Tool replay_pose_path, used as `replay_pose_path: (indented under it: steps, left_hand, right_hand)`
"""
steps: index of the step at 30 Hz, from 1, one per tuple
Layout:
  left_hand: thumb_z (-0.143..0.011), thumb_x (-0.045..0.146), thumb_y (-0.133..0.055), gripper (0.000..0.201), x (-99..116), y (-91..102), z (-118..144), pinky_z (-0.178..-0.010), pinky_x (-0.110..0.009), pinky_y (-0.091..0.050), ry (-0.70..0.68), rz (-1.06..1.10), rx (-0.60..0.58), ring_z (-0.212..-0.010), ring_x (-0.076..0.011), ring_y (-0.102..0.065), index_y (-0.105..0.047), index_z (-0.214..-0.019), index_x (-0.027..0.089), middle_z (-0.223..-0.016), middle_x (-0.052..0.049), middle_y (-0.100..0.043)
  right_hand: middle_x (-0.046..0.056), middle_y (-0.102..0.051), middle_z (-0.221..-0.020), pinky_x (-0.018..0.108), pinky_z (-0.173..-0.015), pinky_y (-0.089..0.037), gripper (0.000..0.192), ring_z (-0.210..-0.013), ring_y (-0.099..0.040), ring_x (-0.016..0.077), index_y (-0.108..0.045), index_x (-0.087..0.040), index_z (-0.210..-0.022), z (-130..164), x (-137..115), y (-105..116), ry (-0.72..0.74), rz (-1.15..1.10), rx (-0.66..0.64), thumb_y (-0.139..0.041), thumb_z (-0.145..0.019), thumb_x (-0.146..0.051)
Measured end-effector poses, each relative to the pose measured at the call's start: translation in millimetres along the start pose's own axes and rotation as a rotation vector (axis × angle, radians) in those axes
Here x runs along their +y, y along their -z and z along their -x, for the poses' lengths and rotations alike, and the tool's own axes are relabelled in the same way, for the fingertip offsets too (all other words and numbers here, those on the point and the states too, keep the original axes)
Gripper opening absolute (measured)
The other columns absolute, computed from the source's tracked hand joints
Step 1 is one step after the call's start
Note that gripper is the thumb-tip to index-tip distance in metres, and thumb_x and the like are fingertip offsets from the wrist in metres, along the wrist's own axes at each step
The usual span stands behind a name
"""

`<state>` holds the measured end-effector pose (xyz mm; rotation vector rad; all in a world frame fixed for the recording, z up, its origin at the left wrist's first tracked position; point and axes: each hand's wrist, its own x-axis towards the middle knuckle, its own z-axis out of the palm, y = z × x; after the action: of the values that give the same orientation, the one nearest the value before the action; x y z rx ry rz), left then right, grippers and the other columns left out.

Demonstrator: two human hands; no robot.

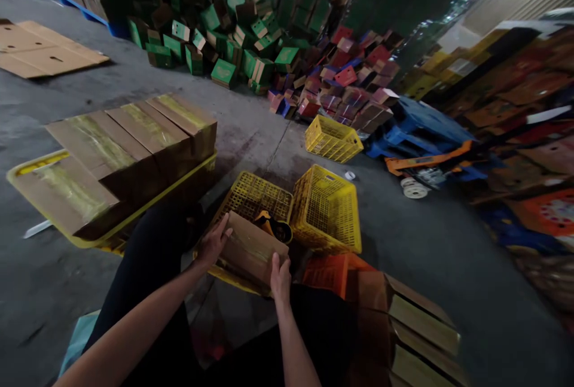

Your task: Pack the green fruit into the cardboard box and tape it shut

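Observation:
Between my two hands is a brown cardboard box (251, 249), with a strip of tape along its upper face. My left hand (216, 240) grips its left end, and my right hand (280, 279) presses against its right end. Under the box is an upturned yellow plastic crate (264, 195) with a lattice surface. A yellow and black tape dispenser (273, 226) lies on that crate, just behind the box and partly hidden by it. Whether the box rests on the crate or is slightly lifted, I cannot tell.
Taped cartons (147, 130) fill a yellow tub (110, 240) at left. An open yellow crate (329, 204) and an orange crate (327, 273) stand right, near more cartons (421, 327). Farther off are another yellow crate (334, 139), a pallet jack (430, 162) and heaped green boxes (224, 71).

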<state>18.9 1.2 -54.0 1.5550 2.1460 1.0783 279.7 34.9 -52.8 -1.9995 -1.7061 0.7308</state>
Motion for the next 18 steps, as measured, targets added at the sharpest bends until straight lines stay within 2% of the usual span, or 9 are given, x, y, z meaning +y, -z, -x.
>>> replay_pose_path:
  steps: [3,5,7,9,12,14,17,18]
  left_hand:
    - [-0.104,0.036,-0.039,0.056,11.0,3.3,5.5,-0.117,-0.051,-0.035,-0.061,-0.163,0.062,-0.149,-0.0315,-0.034,-0.037,-0.156,0.017,-0.16,-0.016,-0.038]
    - [-0.103,0.033,-0.042,0.056,18.4,1.8,13.5,-0.121,-0.055,-0.025,-0.203,-0.231,0.042,-0.153,-0.0325,-0.023,-0.036,-0.157,0.018,-0.163,-0.015,-0.031]
    - [-0.101,0.034,-0.047,0.058,24.4,-2.8,23.4,-0.122,-0.053,-0.022,-0.381,-0.242,-0.046,-0.153,-0.0301,-0.024,-0.036,-0.157,0.022,-0.162,-0.012,-0.034]
    - [-0.099,0.04,-0.052,0.059,28.3,-8.9,32.4,-0.122,-0.05,-0.022,-0.489,-0.242,-0.119,-0.15,-0.0289,-0.031,-0.04,-0.154,0.024,-0.16,-0.011,-0.039]
    - [-0.096,0.043,-0.057,0.059,31.5,-16.6,39.2,-0.122,-0.05,-0.024,-0.501,-0.261,-0.141,-0.148,-0.0296,-0.036,-0.045,-0.151,0.022,-0.16,-0.013,-0.039]
    - [-0.096,0.042,-0.059,0.059,32.7,-19.6,39.8,-0.121,-0.05,-0.026,-0.493,-0.256,-0.126,-0.147,-0.0298,-0.036,-0.047,-0.149,0.021,-0.159,-0.013,-0.04]
    - [-0.095,0.04,-0.058,0.058,34.4,-21.6,38.5,-0.121,-0.051,-0.026,-0.475,-0.239,-0.094,-0.147,-0.0301,-0.036,-0.047,-0.149,0.02,-0.158,-0.013,-0.041]
    - [-0.095,0.039,-0.058,0.058,34.9,-21.8,38.0,-0.121,-0.051,-0.025,-0.468,-0.24,-0.09,-0.147,-0.0301,-0.036,-0.047,-0.149,0.02,-0.158,-0.013,-0.041]
  right_hand:
    - [0.033,-0.065,-0.126,0.041,-0.095,-0.05,0.099,-0.12,-0.065,0.0366,-0.052,0.002,-0.134,2.4,0.6,0.8,0.018,0.015,0.017,-0.018,-0.09,-0.081]
    - [0.032,-0.065,-0.127,0.04,-0.094,-0.05,0.096,-0.12,-0.065,0.0353,-0.05,0.001,-0.136,3.3,1.7,0.3,0.04,0.02,0.027,-0.019,-0.092,-0.078]
    - [0.032,-0.065,-0.126,0.04,-0.094,-0.05,0.095,-0.12,-0.065,0.0346,-0.05,0.001,-0.137,3.5,3.6,-0.9,0.058,0.03,0.034,-0.019,-0.093,-0.077]
    - [0.032,-0.066,-0.124,0.041,-0.093,-0.051,0.098,-0.118,-0.066,0.0351,-0.048,0.003,-0.139,2.9,5.7,-1.6,0.064,0.051,0.04,-0.019,-0.093,-0.078]
    - [0.037,-0.062,-0.127,0.047,-0.096,-0.049,0.107,-0.121,-0.063,0.0388,-0.043,0.01,-0.141,-2.0,5.8,1.4,0.07,0.104,0.058,-0.019,-0.09,-0.08]
    - [0.039,-0.054,-0.136,0.051,-0.104,-0.044,0.106,-0.131,-0.054,0.0408,-0.043,0.011,-0.141,-10.8,-0.4,7.3,0.095,0.136,0.079,-0.022,-0.09,-0.08]
    - [0.03,-0.048,-0.148,0.05,-0.113,-0.035,0.085,-0.143,-0.041,0.038,-0.05,0.0,-0.142,-37.4,-23.4,19.2,0.177,0.191,0.049,-0.033,-0.095,-0.068]
    - [0.027,-0.051,-0.147,0.047,-0.113,-0.036,0.075,-0.142,-0.043,0.0358,-0.052,-0.003,-0.142,-50.0,-33.9,22.3,0.194,0.269,-0.047,-0.035,-0.097,-0.061]
